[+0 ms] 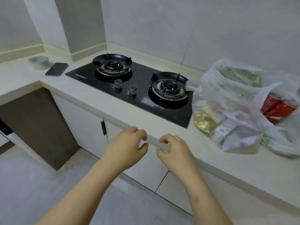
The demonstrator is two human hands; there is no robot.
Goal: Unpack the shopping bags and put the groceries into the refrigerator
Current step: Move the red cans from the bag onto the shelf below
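Two translucent white shopping bags sit on the counter at the right. The nearer bag (pixel 230 111) shows yellowish packets through the plastic. The farther bag (pixel 279 138) holds a red package (pixel 276 108) that shows at its open top. Green vegetables (pixel 240 77) show through the plastic at the back. My left hand (pixel 128 146) and my right hand (pixel 175 150) hover side by side in front of the counter's front edge, left of the bags. Their fingers hang loosely curled and hold nothing. No refrigerator is in view.
A black two-burner gas hob (pixel 138 88) is set into the pale counter (pixel 90 96) left of the bags. A phone (pixel 56 69) and a roll of tape (pixel 39 61) lie at the far left. White cabinet doors (pixel 84 120) stand below, beside a dark open gap (pixel 37 124).
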